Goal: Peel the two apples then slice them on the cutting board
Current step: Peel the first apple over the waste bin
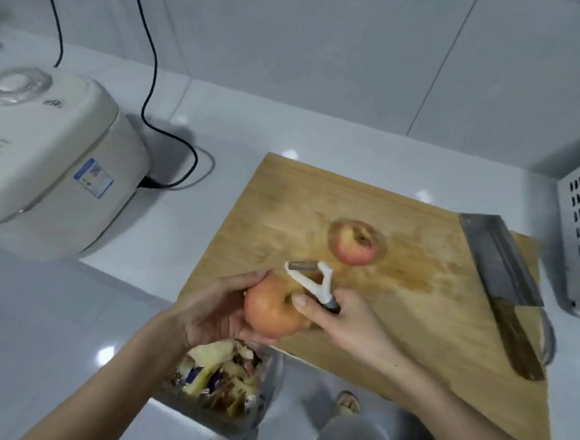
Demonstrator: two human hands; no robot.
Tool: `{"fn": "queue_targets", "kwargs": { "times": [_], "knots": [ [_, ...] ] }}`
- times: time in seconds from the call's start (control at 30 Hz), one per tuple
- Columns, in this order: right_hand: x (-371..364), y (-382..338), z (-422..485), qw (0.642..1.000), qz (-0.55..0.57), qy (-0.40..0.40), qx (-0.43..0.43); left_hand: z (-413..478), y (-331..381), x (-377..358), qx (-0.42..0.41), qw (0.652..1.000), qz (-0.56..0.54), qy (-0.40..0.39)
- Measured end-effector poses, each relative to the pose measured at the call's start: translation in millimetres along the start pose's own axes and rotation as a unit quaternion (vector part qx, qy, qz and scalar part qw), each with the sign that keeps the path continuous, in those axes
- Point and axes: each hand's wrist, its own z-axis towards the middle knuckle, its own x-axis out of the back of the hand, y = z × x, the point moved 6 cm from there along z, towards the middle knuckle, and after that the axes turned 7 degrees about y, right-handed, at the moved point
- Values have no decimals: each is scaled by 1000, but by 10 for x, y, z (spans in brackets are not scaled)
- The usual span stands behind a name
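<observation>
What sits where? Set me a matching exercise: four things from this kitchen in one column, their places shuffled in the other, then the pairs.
Things
1 peeler
2 cleaver
3 cooker
4 peelings

Places
A in the bin
B in the right hand
C along the board's right edge
D on the counter, left of the board

Pairs: 1-B, 2-C, 3-D, 4-A

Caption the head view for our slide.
Left hand holds an apple, right hand a peeler; another apple on the board.
</observation>
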Motion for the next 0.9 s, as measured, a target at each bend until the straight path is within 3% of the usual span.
{"fn": "queue_targets", "kwargs": {
  "times": [0.2,0.33,0.57,0.77,0.9],
  "knots": [
    [-929,-152,-26,990,-130,22,42,-270,-201,1334,57,995,17,78],
    [-1425,-257,-88,923,-311,137,179,-406,-365,1727,110,989,58,84],
    [-2073,-316,-11,864,-366,113,327,-427,-685,1972,173,982,68,24],
    [-2397,-327,65,856,-363,50,364,-374,-776,2020,143,984,102,37],
    [-2166,-282,140,872,-345,111,330,-336,-788,2059,150,984,80,53]
  ]
}}
